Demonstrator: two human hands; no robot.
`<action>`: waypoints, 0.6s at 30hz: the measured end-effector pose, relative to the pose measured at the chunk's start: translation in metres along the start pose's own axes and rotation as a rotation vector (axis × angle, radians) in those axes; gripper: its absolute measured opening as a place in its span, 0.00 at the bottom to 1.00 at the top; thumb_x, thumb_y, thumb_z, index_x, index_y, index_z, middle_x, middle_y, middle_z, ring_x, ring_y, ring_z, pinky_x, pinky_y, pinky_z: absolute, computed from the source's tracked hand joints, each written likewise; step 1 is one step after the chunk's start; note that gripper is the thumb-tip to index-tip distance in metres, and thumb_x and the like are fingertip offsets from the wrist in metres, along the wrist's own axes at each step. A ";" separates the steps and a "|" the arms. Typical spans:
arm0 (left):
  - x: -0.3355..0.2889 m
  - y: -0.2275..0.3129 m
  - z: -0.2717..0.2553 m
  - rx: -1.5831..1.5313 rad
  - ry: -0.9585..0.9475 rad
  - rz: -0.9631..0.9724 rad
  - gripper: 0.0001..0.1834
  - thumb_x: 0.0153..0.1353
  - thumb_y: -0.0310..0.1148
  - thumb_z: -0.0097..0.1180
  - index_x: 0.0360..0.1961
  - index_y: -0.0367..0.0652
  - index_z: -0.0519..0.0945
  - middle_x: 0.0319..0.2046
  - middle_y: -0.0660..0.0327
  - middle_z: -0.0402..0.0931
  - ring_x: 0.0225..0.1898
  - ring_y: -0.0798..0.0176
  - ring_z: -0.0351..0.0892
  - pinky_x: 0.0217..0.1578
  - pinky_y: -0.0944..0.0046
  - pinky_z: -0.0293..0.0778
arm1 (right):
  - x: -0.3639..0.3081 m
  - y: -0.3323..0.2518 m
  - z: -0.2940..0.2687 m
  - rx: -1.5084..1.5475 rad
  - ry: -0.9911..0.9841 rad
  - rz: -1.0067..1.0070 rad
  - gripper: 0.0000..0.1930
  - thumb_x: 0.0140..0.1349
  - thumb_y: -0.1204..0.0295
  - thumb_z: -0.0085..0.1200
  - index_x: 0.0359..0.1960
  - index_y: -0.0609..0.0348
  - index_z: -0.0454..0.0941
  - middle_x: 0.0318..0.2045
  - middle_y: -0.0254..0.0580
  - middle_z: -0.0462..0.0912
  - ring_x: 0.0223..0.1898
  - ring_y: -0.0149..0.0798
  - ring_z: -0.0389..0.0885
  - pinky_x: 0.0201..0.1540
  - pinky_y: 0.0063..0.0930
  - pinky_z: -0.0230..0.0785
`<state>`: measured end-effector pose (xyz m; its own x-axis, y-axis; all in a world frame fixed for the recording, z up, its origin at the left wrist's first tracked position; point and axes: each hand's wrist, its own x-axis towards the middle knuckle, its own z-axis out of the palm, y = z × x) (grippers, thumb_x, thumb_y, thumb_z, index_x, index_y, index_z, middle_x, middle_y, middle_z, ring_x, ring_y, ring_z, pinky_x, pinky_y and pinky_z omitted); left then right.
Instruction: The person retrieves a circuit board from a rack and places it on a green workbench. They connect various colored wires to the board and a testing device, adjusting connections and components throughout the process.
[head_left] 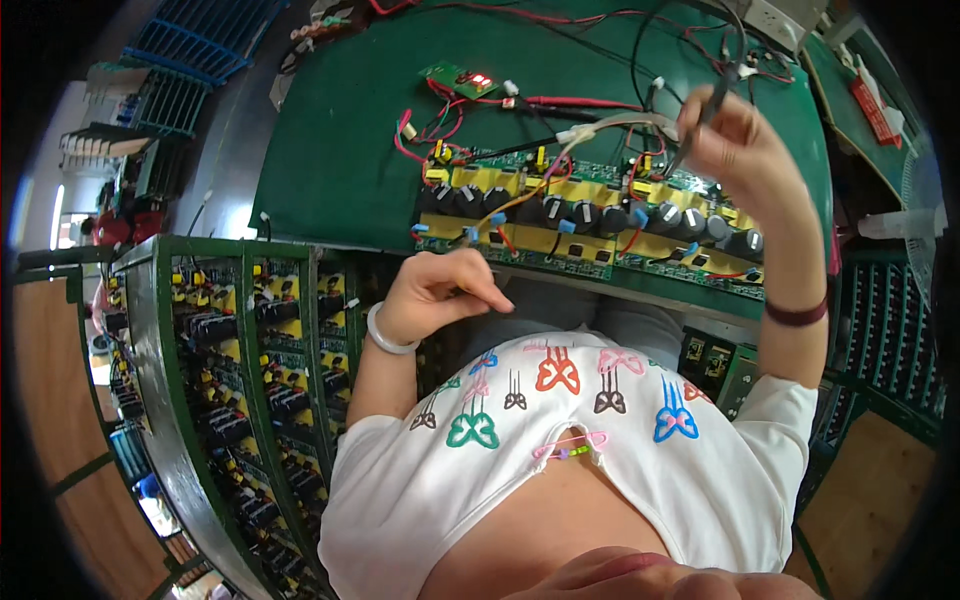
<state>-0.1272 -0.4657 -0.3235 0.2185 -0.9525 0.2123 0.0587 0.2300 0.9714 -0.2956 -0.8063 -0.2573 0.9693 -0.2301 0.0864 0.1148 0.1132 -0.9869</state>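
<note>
My right hand (pixel 728 140) is raised over the right end of a row of green circuit boards (pixel 590 250). Its fingers grip a slim black probe-like tool (pixel 712 105) that points down toward the boards. My left hand (pixel 445 285) hovers just off the boards' near edge, fingers curled and pinched; anything between the fingertips is hidden. The boards carry black cylindrical capacitors (pixel 553 210), yellow parts and short wires with blue terminals (pixel 567 227). A whitish cable (pixel 600 125) runs from near my right hand toward the boards' far side.
On the green table (pixel 340 150) lie a small board with a lit red display (pixel 478 80), a red probe (pixel 580 102) and tangled leads. A socket box (pixel 780 20) stands at the far right. Green racks (pixel 245 350) full of boards flank me at left; another rack (pixel 893 330) stands right.
</note>
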 end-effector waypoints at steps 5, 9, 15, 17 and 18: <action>-0.039 -0.026 -0.006 0.517 0.618 0.123 0.11 0.56 0.11 0.61 0.37 0.34 0.86 0.37 0.54 0.86 0.37 0.62 0.84 0.41 0.67 0.78 | -0.034 0.038 0.088 0.104 0.041 0.109 0.11 0.59 0.79 0.65 0.42 0.67 0.81 0.33 0.35 0.82 0.32 0.26 0.82 0.33 0.20 0.77; -0.046 -0.043 0.001 0.697 0.850 0.243 0.10 0.53 0.12 0.65 0.36 0.34 0.84 0.37 0.51 0.87 0.38 0.58 0.87 0.42 0.65 0.82 | -0.038 0.082 0.125 -0.057 0.074 0.032 0.08 0.58 0.79 0.65 0.35 0.67 0.77 0.34 0.38 0.82 0.33 0.29 0.84 0.38 0.23 0.76; -0.045 -0.050 0.007 1.019 0.817 0.272 0.13 0.47 0.14 0.72 0.34 0.35 0.84 0.33 0.52 0.87 0.35 0.60 0.88 0.39 0.65 0.82 | -0.035 0.123 0.158 -0.407 0.106 -0.177 0.10 0.56 0.76 0.69 0.35 0.65 0.79 0.28 0.43 0.83 0.28 0.35 0.85 0.31 0.26 0.76; -0.043 -0.050 0.010 1.078 0.807 0.245 0.11 0.47 0.15 0.72 0.30 0.36 0.83 0.32 0.52 0.87 0.34 0.59 0.88 0.37 0.66 0.82 | -0.033 0.134 0.164 -0.476 0.144 -0.262 0.10 0.56 0.78 0.68 0.35 0.64 0.79 0.28 0.44 0.83 0.27 0.40 0.85 0.30 0.28 0.76; -0.044 -0.052 0.009 1.100 0.801 0.270 0.11 0.47 0.15 0.72 0.30 0.36 0.83 0.32 0.52 0.87 0.34 0.59 0.88 0.37 0.66 0.82 | -0.031 0.138 0.167 -0.494 0.152 -0.302 0.10 0.55 0.78 0.68 0.35 0.63 0.79 0.28 0.44 0.82 0.27 0.41 0.84 0.29 0.29 0.76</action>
<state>-0.1487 -0.4380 -0.3826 0.6156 -0.4448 0.6505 -0.7821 -0.2440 0.5733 -0.2738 -0.6219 -0.3730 0.8635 -0.3217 0.3885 0.2307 -0.4330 -0.8714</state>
